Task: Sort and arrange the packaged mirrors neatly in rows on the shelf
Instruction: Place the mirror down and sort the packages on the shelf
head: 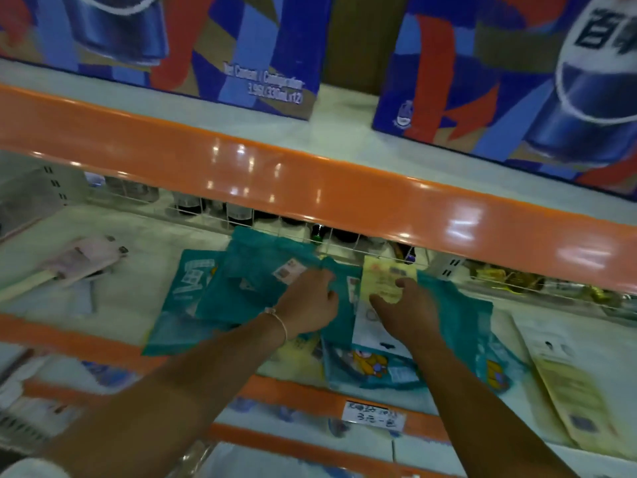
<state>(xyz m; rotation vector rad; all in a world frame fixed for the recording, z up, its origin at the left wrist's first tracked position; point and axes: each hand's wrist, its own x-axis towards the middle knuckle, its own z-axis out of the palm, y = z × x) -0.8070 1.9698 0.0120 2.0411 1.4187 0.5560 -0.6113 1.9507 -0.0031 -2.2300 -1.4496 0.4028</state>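
Head view: my left hand (312,301) presses flat on a teal packet (248,288); my right hand (406,305) pinches the yellow packet (386,281). They look light, thin, slippery and breakable, so I'd hold them by the edges.

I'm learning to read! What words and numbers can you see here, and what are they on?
"(330mL x12)": left blue drinks carton, bottom corner; the lines above it are blurred.
"百": right blue drinks carton, cut off by the frame edge.
"3元一包": handwritten price tag on the orange shelf rail; its top line is unreadable.
Print on the teal packets and yellow packet: too blurred.
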